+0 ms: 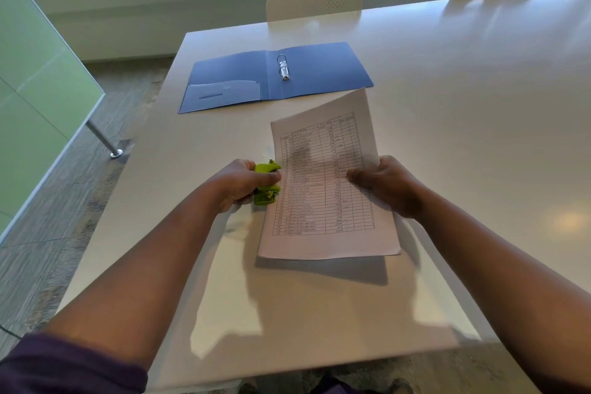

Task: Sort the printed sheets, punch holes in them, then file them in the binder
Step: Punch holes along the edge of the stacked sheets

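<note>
Curling round the green punch, the left hand grips it while the right hand pinches the sheets.

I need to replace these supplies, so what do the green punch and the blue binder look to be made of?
The green punch, gripped in the left hand, looks like glossy moulded plastic, with bright highlights on its curves. The blue binder looks like thin matte plastic or coated card, I cannot tell which; it lies flat open, and its rings shine like metal.

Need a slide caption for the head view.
Left hand grips green hole punch on printed sheets held by right hand; open blue ring binder beyond.
</note>
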Demonstrator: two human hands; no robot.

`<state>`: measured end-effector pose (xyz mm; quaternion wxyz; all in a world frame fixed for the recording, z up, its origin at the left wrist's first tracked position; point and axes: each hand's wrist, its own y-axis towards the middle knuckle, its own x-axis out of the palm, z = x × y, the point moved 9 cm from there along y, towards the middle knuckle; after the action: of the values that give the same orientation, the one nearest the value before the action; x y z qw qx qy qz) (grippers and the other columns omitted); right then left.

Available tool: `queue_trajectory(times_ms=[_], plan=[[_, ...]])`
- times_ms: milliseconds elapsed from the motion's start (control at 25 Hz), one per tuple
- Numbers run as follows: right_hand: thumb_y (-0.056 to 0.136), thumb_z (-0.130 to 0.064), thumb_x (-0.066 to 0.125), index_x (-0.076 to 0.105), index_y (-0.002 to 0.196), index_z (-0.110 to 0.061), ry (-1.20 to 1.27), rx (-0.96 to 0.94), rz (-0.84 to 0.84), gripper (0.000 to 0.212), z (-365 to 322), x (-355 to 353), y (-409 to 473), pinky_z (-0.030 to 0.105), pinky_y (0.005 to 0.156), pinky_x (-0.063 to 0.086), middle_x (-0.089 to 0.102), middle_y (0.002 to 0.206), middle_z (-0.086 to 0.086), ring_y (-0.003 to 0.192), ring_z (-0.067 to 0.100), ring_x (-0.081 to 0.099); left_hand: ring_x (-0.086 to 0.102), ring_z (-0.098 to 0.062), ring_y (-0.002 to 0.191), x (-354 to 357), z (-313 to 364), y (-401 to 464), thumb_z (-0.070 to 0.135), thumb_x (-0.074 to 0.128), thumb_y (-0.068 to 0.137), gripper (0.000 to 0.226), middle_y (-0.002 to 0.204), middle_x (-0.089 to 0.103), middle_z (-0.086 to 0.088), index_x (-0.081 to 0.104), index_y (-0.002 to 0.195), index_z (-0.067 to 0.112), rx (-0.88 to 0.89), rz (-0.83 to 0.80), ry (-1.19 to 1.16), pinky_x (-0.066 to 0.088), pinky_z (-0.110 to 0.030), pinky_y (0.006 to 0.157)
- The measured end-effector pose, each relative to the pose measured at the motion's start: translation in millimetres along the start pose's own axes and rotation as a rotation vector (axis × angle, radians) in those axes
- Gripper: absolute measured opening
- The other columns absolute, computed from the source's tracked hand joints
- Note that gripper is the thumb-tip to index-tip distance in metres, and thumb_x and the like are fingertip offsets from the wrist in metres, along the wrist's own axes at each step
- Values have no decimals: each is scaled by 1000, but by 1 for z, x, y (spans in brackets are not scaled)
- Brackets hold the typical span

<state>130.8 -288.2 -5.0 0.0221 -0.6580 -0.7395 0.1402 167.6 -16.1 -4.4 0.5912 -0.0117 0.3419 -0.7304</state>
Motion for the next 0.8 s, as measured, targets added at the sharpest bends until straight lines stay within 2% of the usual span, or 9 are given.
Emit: queue_trajectory(times_ms=[80,160,280,400,520,640,800], plan=[[100,-17,61,72,107,-16,-6,4,-14,14,-1,3,0,34,79,60,76,106,4,96,22,74,61,-4,56,2,1,-4,28,79,89,32,87,67,-3,63,111,11,-8,8,-14,43,-14,40],[100,-16,60,72,106,-17,-12,12,-12,13,-2,3,0,30,74,59,76,105,3,95,21,74,63,-5,58,3,-1,-4,29,79,89,35,89,68,-5,63,113,9,-11,19,-18,44,-14,40],[100,-16,61,72,105,-18,30,31,-2,13,2,1,3,35,78,61,77,105,2,95,22,75,63,-11,72,0,-4,-2,35,78,89,40,94,70,-5,63,116,9,-22,47,-14,49,-20,52],[99,-15,63,73,106,-18,38,27,-3,13,4,-1,5,37,82,61,77,104,2,97,23,74,60,-14,75,-2,-6,-1,40,78,88,45,96,69,-7,63,117,9,-31,72,-38,47,-25,60],[98,-14,63,73,109,-15,41,31,-6,15,6,-2,5,37,82,61,77,105,4,97,24,75,56,-12,69,-2,-5,-5,41,77,89,45,91,67,-6,63,116,8,-45,92,-34,44,-22,53],[99,-11,62,72,113,-9,71,34,-11,18,6,0,5,37,81,62,77,107,7,96,25,75,55,-9,63,-1,-2,-10,36,75,92,39,86,64,-4,61,115,8,-36,118,-53,41,-16,38],[98,-10,62,71,116,-6,101,26,13,20,6,2,5,39,84,62,77,109,8,97,25,75,57,-9,61,-2,-3,-12,34,75,92,40,85,64,-5,61,116,5,-11,141,-85,40,-13,36]])
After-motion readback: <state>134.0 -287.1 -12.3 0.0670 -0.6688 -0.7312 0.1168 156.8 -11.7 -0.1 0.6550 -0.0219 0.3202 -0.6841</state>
